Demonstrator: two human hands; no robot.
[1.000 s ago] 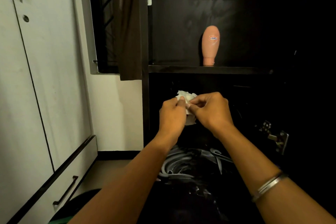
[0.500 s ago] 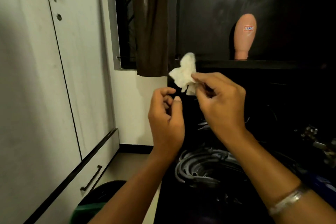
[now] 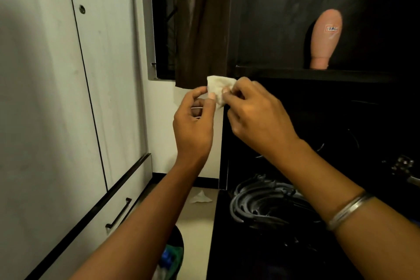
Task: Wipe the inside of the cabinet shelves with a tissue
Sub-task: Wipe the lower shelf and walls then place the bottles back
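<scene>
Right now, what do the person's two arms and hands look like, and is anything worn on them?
Both forearms are bare, with no sleeves in view. The right arm carries a thin silver-coloured metal bangle just above the wrist. The left hand and the right hand show no rings or gloves on the sides in view; nails look short.

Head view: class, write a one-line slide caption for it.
Both hands, left hand and right hand, pinch a crumpled tissue before the dark cabinet shelf holding a pink bottle.

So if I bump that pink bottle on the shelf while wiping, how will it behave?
The pink bottle stands on its narrow cap with the wide end up, so it will probably tip easily. Its rounded body would likely roll along the shelf. It looks like plastic, so probably light.
</scene>
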